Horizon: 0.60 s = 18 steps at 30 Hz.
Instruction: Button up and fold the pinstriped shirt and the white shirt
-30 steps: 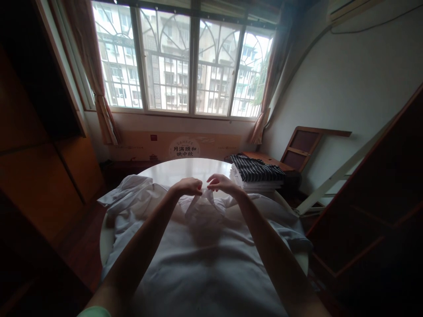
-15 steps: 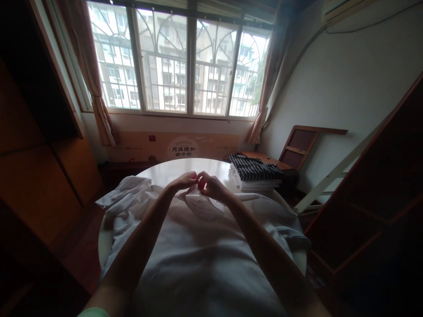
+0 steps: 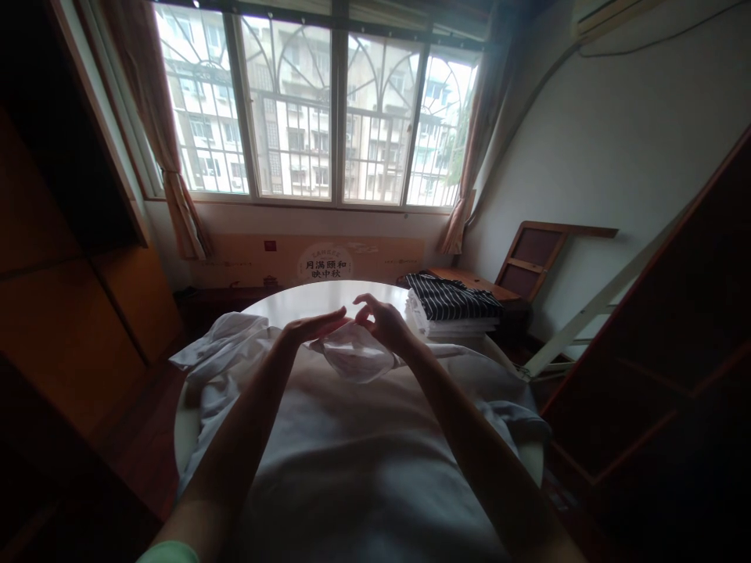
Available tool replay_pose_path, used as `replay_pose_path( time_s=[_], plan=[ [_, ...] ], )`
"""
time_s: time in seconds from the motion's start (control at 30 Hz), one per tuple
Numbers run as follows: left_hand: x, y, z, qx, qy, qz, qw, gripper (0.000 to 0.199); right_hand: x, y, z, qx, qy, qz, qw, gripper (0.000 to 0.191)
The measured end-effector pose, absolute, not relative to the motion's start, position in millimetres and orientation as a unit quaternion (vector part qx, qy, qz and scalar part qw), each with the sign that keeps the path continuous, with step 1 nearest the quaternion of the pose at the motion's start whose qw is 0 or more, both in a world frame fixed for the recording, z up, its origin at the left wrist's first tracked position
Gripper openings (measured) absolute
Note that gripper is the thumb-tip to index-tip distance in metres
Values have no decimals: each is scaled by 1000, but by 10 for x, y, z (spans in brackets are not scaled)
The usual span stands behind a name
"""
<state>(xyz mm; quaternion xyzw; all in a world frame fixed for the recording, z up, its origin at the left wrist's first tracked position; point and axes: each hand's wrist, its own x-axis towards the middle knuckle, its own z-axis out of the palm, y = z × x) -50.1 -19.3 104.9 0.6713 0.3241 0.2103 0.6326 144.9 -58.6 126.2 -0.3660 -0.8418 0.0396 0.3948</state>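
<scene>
A white shirt [image 3: 352, 438] lies spread over a round white table [image 3: 293, 297], its collar [image 3: 359, 356] at the far end lifted between my hands. My left hand [image 3: 314, 324] is at the collar's left side, fingers stretched out together and pointing right. At the right, my right hand [image 3: 384, 322] has thumb and a finger pinched at the collar's upper edge, with another finger raised. A sleeve [image 3: 226, 336] is bunched at the table's left, and more shirt fabric drapes over the right edge.
A stack of folded clothes [image 3: 451, 301], black striped on top and white below, sits at the table's far right. Behind it stand a wooden chair [image 3: 531, 262] and a white ladder-like frame [image 3: 587, 336]. A barred window [image 3: 334, 117] fills the far wall; a dark cabinet [image 3: 117, 305] is at left.
My hands have moved slightly apart. The left fingers have straightened from a pinch, a right finger has lifted, and the collar shows more openly between them.
</scene>
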Motion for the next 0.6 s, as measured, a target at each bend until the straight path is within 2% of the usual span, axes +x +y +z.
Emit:
replay_pose_path(
  time_s=[0.13,0.3,0.4,0.5,0.6],
  plan=[
    [-629,-233,1213,767,218,136,588,80,1511,-511,1255,-412,-801,33,434,35],
    [-621,-358,1408,848,292,48,440,90,1557,-468,1253,-446,-766,35,461,25],
    [-564,-452,1479,853,355,39,382,92,1575,-466,1251,-464,-750,17,470,21],
    [-549,-514,1511,843,404,86,344,83,1602,-456,1246,-461,-749,12,476,21],
    [-564,-530,1501,837,415,163,317,51,1613,-453,1246,-438,-766,25,469,24]
  ],
)
